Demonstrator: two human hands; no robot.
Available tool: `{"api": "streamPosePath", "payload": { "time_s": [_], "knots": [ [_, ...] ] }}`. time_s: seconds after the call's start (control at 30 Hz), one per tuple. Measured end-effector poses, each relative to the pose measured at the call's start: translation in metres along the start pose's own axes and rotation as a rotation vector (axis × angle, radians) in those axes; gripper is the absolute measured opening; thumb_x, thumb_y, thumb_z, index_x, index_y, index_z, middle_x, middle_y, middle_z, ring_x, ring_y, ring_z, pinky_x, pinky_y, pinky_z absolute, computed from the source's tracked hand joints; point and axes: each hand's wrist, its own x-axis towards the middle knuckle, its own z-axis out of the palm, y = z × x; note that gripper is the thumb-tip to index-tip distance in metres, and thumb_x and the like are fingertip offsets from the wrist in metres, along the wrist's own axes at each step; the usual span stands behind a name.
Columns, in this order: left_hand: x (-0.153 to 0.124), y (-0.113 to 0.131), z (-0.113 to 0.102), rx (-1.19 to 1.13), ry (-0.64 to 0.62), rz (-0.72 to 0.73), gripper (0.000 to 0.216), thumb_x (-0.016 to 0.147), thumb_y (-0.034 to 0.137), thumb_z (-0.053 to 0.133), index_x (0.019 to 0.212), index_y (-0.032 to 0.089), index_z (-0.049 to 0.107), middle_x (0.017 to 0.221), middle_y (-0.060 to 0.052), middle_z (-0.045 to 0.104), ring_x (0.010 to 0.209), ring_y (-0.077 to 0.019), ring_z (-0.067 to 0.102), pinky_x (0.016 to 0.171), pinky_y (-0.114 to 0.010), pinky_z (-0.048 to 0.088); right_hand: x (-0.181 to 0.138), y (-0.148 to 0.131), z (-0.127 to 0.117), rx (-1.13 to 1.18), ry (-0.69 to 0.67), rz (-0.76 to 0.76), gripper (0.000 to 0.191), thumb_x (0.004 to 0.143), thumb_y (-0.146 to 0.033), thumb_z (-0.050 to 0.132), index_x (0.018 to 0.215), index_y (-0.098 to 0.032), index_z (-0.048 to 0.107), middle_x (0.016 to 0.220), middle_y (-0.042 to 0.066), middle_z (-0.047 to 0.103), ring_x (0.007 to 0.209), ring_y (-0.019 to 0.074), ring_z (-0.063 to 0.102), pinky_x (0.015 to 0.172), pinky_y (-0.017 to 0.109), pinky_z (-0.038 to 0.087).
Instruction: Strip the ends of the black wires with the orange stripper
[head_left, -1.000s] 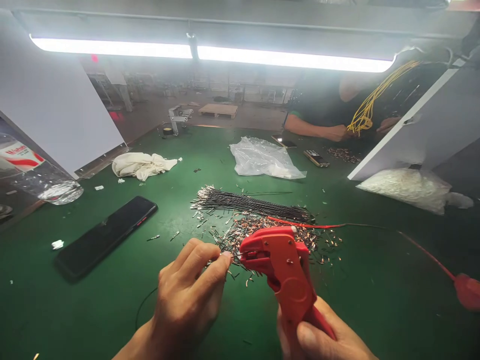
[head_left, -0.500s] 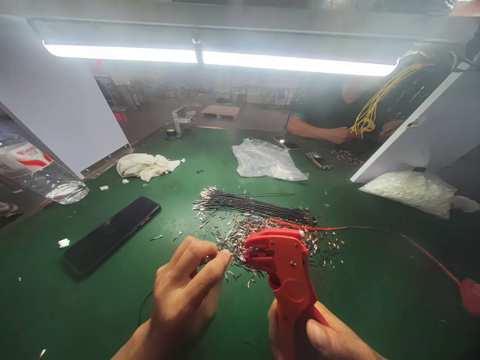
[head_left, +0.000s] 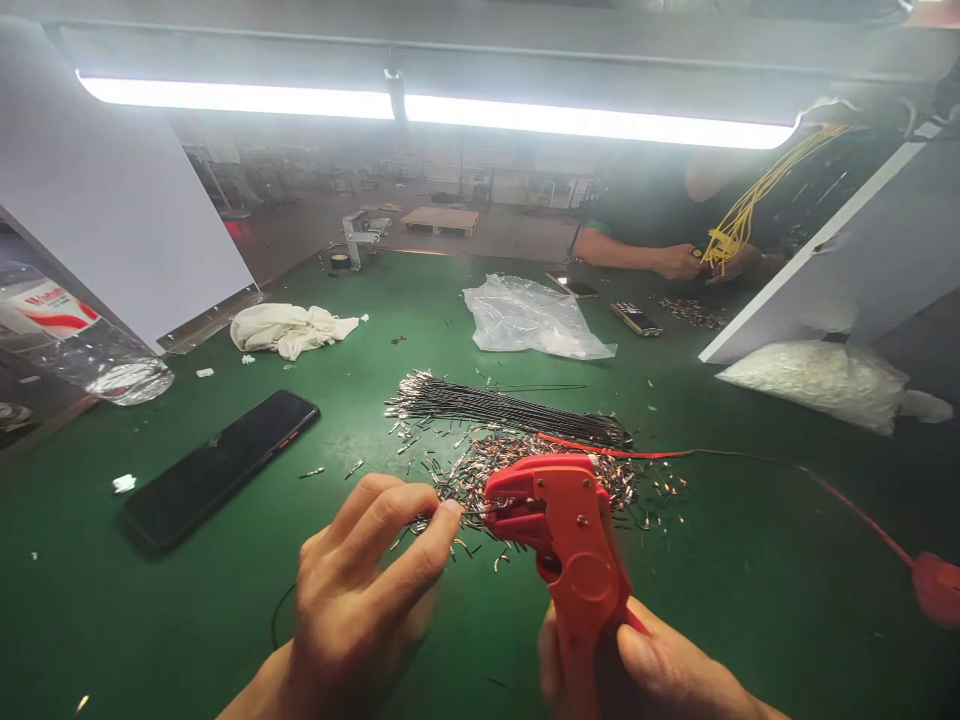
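Observation:
Between thumb and fingertips my left hand [head_left: 371, 570] pinches a thin black wire [head_left: 474, 513]. The wire's end reaches into the jaws of a red wire stripper [head_left: 574, 545], and its tail loops out left of my wrist. Wrapped round the stripper's handles is my right hand [head_left: 660, 660]; its other fingers are partly hidden. Behind the tool spreads a heap of cut wire scraps [head_left: 487, 460] with coppery ends. Just beyond that lies a bundle of black wires [head_left: 510, 408] with metal terminals at the left end.
A black phone [head_left: 221, 465] lies at left, near a white cloth [head_left: 292, 328] and a plastic bottle [head_left: 90, 340]. A clear plastic bag [head_left: 532, 320] lies farther back. At right are a filled bag [head_left: 817, 380] and a red cord [head_left: 652, 455]. Across the table another person's hands hold yellow wires [head_left: 739, 225].
My left hand has shifted slightly left, and the stripper's jaws look a little closer together around the wire. Across the table, the other person's hands have come together at the yellow wires.

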Motion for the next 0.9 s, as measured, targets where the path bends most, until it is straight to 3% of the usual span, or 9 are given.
{"api": "streamPosePath", "payload": {
  "time_s": [0.6,0.9],
  "knots": [
    [0.0018,0.0014,-0.0029,0.064,0.004,0.047,0.024,0.077,-0.008,0.060,0.087,0.012,0.069,0.082,-0.005,0.061,0.076,-0.0131,0.050,0.057,-0.023,0.042,-0.0039,-0.0002,0.0053,-0.067,0.059,-0.079,0.063,0.081,-0.075,0.051,0.079,-0.012,0.061,0.062,-0.001,0.049,0.052,0.0091,0.040,0.052,0.023,0.037],
    [0.0056,0.0014,-0.0057,0.061,-0.024,0.093,0.023,0.079,-0.006,0.057,0.088,0.012,0.068,0.081,-0.006,0.062,0.075,-0.0138,0.052,0.058,-0.024,0.045,-0.0057,0.0017,0.0042,-0.015,0.102,-0.039,0.059,0.079,-0.073,0.056,0.078,-0.013,0.061,0.062,-0.001,0.051,0.052,0.0096,0.043,0.049,0.023,0.034]
  ]
}}
